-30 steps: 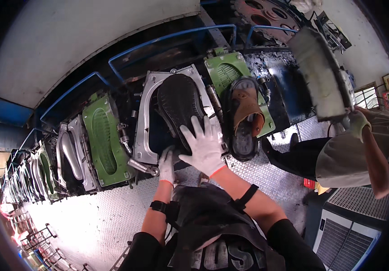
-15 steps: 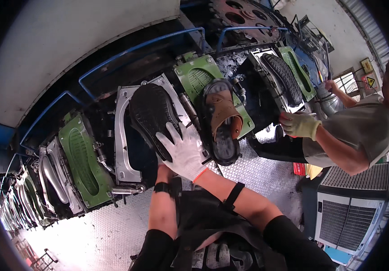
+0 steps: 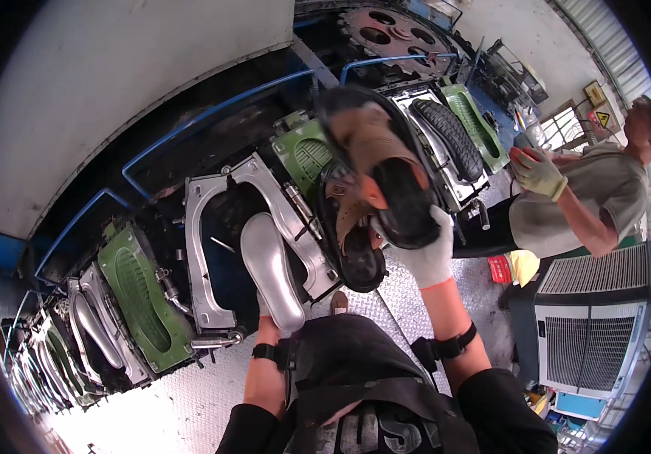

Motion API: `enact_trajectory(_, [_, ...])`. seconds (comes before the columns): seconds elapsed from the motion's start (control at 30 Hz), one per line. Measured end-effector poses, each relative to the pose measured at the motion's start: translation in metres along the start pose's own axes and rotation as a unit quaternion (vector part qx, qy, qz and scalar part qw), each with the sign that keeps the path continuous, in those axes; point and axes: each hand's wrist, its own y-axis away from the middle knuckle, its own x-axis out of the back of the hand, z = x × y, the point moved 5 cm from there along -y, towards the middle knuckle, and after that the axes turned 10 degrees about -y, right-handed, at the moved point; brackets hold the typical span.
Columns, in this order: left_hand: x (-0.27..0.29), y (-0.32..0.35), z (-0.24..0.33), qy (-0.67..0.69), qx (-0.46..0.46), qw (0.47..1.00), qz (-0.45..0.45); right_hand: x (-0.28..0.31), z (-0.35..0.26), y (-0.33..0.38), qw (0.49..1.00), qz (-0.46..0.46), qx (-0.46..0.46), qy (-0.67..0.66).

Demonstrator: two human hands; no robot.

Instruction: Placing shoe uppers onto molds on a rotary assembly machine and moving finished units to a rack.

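Shoe factory floor, moulding line. Row of metal sole moulds [image 3: 212, 250] curving off to the far left, some with green plates [image 3: 140, 291], one with a bare aluminium last [image 3: 271, 276]. Blue pipe rail [image 3: 212, 113] behind them. Large gear wheel [image 3: 393, 30] at far end. Tread-plate floor [image 3: 151, 393]. Industrial cooler [image 3: 590, 325] at right beside a gloved co-worker [image 3: 590, 200].

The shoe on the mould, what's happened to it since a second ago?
The right hand has lifted the black and brown shoe off the silver foot form, up and to the right; earlier both hands pressed on it there. The form is now bare. The left hand is hidden behind it. The co-worker's gloved hand stays at the next mould.
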Motion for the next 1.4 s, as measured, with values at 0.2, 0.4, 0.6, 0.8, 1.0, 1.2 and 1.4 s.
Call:
enact_trajectory(0.2, [-0.040, -0.034, 0.044, -0.404, -0.216, 0.889, -0.026, 0.141, -0.053, 0.014, 0.984, 0.168, -0.028, 0.053])
enact_trajectory(0.4, [-0.042, -0.065, 0.073, 0.060, -0.121, 0.990, -0.048, 0.131, -0.054, 0.022, 0.826, 0.178, 0.044, 0.533])
enact_trajectory(0.6, [-0.041, -0.049, 0.054, 0.141, -0.087, 0.986, 0.019, 0.051, -0.032, 0.024, 0.716, 0.063, 0.177, 0.672])
enact_trajectory(0.8, [-0.056, -0.028, 0.060, 0.142, -0.128, 0.975, -0.109, 0.062, -0.009, -0.058, 0.487, 0.116, 0.107, 0.859])
enact_trajectory(1.0, [-0.110, 0.046, 0.013, 0.072, -0.054, 0.993, 0.079, 0.071, -0.069, 0.009, 0.709, 0.137, 0.245, 0.647])
enact_trajectory(1.2, [-0.100, 0.034, 0.058, -0.218, -0.232, 0.937, -0.141, 0.103, -0.148, 0.131, 0.619, 0.222, 0.311, 0.687])
enact_trajectory(1.4, [-0.151, 0.080, -0.023, -0.446, -0.114, 0.878, -0.134, 0.127, -0.225, 0.348, 0.630, 0.353, 0.462, 0.515])
